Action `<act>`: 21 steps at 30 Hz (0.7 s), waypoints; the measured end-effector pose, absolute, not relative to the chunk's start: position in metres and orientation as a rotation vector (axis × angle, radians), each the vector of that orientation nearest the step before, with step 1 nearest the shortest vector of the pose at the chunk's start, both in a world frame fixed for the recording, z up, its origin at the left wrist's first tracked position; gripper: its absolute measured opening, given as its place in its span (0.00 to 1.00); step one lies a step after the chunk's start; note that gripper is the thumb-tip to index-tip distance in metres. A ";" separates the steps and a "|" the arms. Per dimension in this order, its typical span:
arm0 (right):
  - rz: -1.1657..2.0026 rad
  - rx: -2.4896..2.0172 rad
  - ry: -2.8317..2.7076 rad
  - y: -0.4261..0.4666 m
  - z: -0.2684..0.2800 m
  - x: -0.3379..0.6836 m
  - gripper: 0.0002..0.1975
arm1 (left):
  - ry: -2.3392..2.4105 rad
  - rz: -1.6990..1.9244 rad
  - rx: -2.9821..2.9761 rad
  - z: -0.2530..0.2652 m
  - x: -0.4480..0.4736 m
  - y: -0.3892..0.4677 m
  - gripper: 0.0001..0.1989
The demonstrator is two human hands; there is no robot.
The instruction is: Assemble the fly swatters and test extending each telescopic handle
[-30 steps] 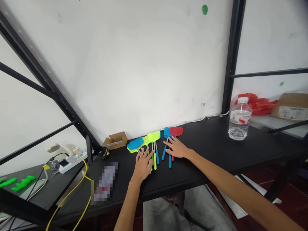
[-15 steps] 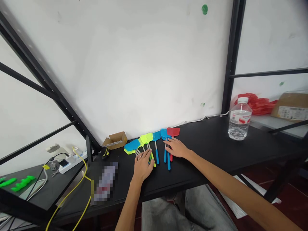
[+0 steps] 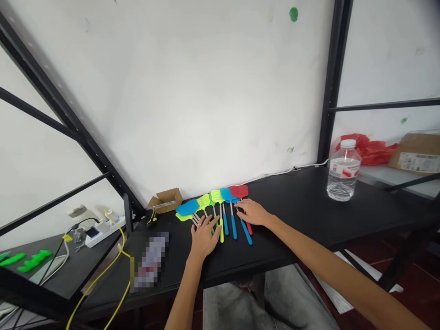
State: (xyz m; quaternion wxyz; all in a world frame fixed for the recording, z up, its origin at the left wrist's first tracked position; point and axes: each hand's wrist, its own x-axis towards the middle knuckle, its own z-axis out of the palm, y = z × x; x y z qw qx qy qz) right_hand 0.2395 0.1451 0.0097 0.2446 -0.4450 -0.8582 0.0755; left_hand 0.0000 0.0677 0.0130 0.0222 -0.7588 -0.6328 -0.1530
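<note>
Several fly swatters lie fanned out side by side on the black tabletop, their heads overlapping toward the wall and their handles toward me. At the left end is a blue fly swatter (image 3: 187, 208) over a yellow-green one. A yellow-green fly swatter (image 3: 217, 196) and a blue fly swatter (image 3: 226, 195) lie in the middle, with a red fly swatter (image 3: 239, 191) at the right end. My left hand (image 3: 204, 235) rests with fingers spread across the left handles. Over the shafts of the red and rightmost blue swatters, my right hand (image 3: 253, 212) has its fingers stretched out.
A small open cardboard box (image 3: 165, 200) stands against the wall at left. A water bottle (image 3: 344, 170) stands at right. A blurred-out flat object (image 3: 151, 261) lies at front left, near a yellow cable (image 3: 98, 279) and a power strip (image 3: 103, 231).
The red swatter and the blue ones beside it have shifted left at their heads, and their handles fan out more. My right hand has barely moved; my left stays on the handles.
</note>
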 end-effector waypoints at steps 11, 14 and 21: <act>0.186 -1.926 -1.983 0.150 0.020 0.253 0.15 | -1.974 -0.524 -2.324 0.009 -0.007 0.073 0.23; 0.194 -1.954 -1.992 0.149 0.022 0.253 0.15 | -1.972 -0.538 -2.336 0.010 -0.006 0.073 0.22; 0.200 -1.936 -2.020 0.148 0.026 0.256 0.17 | -1.988 -0.560 -2.327 0.017 -0.009 0.072 0.20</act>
